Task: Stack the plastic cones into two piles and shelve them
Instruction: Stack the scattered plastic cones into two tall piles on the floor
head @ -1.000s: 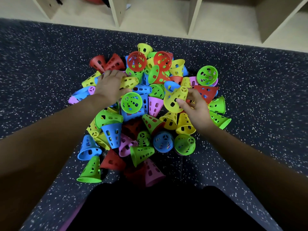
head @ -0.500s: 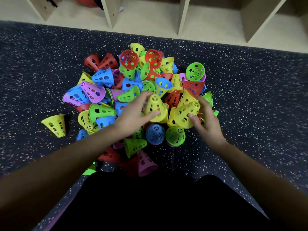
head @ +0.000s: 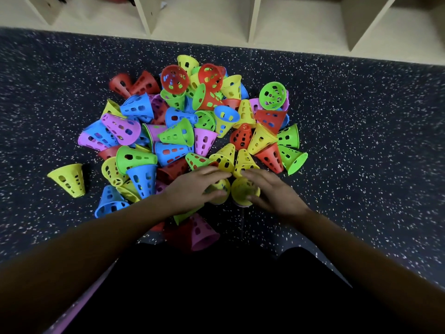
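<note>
left hand (head: pixel 190 191) grips left yellow cone (head: pixel 222 188), right hand (head: pixel 274 194) grips right yellow cone (head: pixel 243 192); heap (head: pixel 178 136) crowds beyond.

Dark speckled floor (head: pixel 361 141) meets pale wooden shelf compartments (head: pixel 301 25) beyond

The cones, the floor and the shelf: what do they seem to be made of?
Cones: likely thin moulded plastic, bright, slightly glossy, with slotted holes. Floor: probably rubber, matte, dark with pale speckles. Shelf: pale smooth board, perhaps laminate; solid wood cannot be told.
</note>
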